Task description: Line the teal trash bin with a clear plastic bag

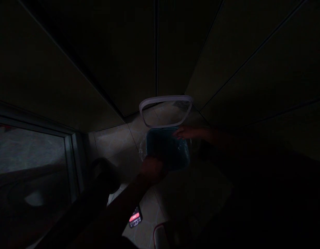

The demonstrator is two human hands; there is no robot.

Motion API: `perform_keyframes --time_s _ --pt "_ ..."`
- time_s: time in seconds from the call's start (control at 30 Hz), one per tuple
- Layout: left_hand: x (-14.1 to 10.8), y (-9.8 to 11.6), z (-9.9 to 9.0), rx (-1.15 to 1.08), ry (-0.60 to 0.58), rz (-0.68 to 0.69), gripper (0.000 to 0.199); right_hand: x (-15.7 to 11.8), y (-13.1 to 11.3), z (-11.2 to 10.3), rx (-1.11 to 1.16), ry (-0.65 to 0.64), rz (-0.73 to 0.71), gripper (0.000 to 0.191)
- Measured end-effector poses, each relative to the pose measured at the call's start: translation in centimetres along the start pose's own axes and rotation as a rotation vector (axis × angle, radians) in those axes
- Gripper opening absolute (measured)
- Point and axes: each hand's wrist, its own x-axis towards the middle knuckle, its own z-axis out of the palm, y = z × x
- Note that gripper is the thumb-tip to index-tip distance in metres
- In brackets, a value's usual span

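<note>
The teal plastic bin stands at twelve o'clock on the beige tiled floor. The right hand lies flat and spread on its rim; the left hand is too dark to tell. A slip could drop the clear plastic liner inward.

free: tiled floor left of blue bin | blocking: white rim, phone on floor

The room is only dimly lit. Dark wall panels are seen from ten to two o'clock, pale floor tiles are laid toward six o'clock, and a metal-framed glass pane is set at nine o'clock.
</note>
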Motion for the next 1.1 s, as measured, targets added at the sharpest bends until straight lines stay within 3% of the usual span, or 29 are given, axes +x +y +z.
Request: perform_keyframes --time_s 0.1,0.23,0.33,0.4,0.5,0.6,0.77,1.1 --pt "1.4 -3.6 -1.8 -0.044 0.219 -0.159 0.029 -1.5 0.7 -0.1 0.033 0.092 -0.034 0.012" --pt "4.4 -10.3 -2.7 -0.208 0.535 -0.390 0.033 -2.0 1.9 0.1 -0.108 0.320 -0.121 0.011" --pt "6.9 -14.2 -2.3 -0.538 0.574 -0.521 0.050 -1.4 2.7 0.3 -0.247 0.574 -0.201 0.013" --pt "8.0 -15.6 -1.9 -0.791 0.496 -0.523 0.057 -0.8 2.9 0.3 -0.276 0.694 -0.209 0.024" --pt "8.5 -16.3 -1.4 -0.972 0.407 -0.412 0.059 0.1 2.7 0.3 -0.200 0.628 -0.176 0.023" --pt "8.2 -16.3 -1.0 -0.967 0.444 -0.378 0.051 0.7 2.2 0.1 -0.077 0.474 -0.077 0.010" --pt "8.2 -16.5 -0.9 -0.990 0.422 -0.435 0.038 1.0 1.2 -0.6 0.099 0.410 0.086 0.006" --pt "9.0 -15.9 -1.1 -1.209 0.330 -0.616 0.033 0.3 2.4 -1.4 0.304 0.370 0.124 0.012"
